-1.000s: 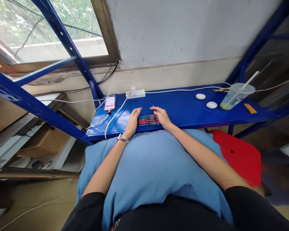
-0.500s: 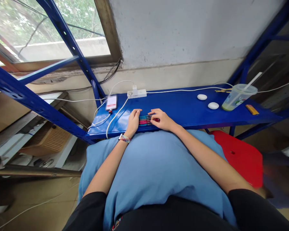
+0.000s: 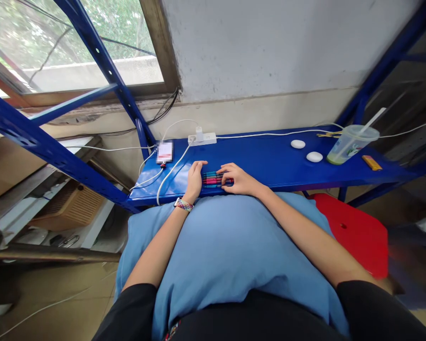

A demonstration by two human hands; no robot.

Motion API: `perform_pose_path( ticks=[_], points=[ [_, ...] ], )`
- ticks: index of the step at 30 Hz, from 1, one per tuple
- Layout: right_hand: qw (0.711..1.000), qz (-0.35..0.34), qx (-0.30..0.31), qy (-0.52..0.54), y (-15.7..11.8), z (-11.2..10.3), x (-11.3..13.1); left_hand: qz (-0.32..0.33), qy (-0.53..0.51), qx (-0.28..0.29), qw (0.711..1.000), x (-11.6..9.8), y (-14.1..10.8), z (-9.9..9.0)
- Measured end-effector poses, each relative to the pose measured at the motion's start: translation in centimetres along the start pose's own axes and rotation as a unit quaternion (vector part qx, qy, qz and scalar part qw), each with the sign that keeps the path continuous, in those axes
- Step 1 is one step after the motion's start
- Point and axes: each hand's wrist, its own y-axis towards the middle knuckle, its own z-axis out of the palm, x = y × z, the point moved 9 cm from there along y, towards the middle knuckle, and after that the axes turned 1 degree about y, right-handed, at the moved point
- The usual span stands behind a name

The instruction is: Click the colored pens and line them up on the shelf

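Note:
Several pens (image 3: 211, 179), with blue, red and dark barrels, lie side by side on the blue shelf (image 3: 266, 163) near its front edge. At their left ends my left hand (image 3: 195, 179) stands on edge, its palm facing them and its fingers together; a woven band is round that wrist. My right hand (image 3: 238, 180) arches over the right ends with curved fingers, thumb and fingertips on the pens. Its palm side is partly hidden.
A phone (image 3: 164, 152) and power strip (image 3: 205, 139) with white cables lie at the shelf's back left. Two white oval objects (image 3: 314, 157), a plastic cup (image 3: 352, 144) with a straw and a yellow packet (image 3: 372, 163) are at right. A blue cushion (image 3: 248, 246) covers the lap.
Both hands and the pens have shifted slightly left. The thumb and fingers of my right hand are a little further apart, and more of the red pens' right ends shows.

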Motion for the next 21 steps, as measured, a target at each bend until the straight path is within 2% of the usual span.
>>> perform_pose_path(
  ticks=[4, 7, 9, 11, 14, 18, 21],
  points=[
    [0.996, -0.002, -0.077, 0.037, 0.2, -1.7, 0.5, 0.055, 0.029, -0.019, 0.998, -3.1, -0.7, -0.6],
    [0.988, 0.041, -0.129, 0.07, 0.2, -2.8, 0.0, 0.092, 0.043, 0.044, 0.994, -5.2, -1.5, 0.6],
    [0.979, 0.091, -0.157, 0.096, 0.0, -3.3, -0.9, 0.082, 0.039, 0.078, 0.993, -5.3, -1.7, 1.3],
    [0.964, 0.133, -0.192, 0.124, -0.2, -3.8, -1.8, 0.061, 0.022, 0.081, 0.995, -4.9, -1.7, 1.4],
    [0.924, 0.198, -0.237, 0.224, -0.8, -4.2, -3.6, 0.049, -0.009, 0.043, 0.998, -4.2, -1.4, 0.8],
    [0.842, 0.273, -0.243, 0.398, -1.4, -3.3, -5.7, 0.06, -0.027, 0.008, 0.998, -4.0, -1.1, 0.0],
    [0.826, 0.278, -0.238, 0.429, -1.5, -3.1, -5.9, 0.065, -0.02, 0.012, 0.998, -4.0, -1.2, 0.0]
  ],
)
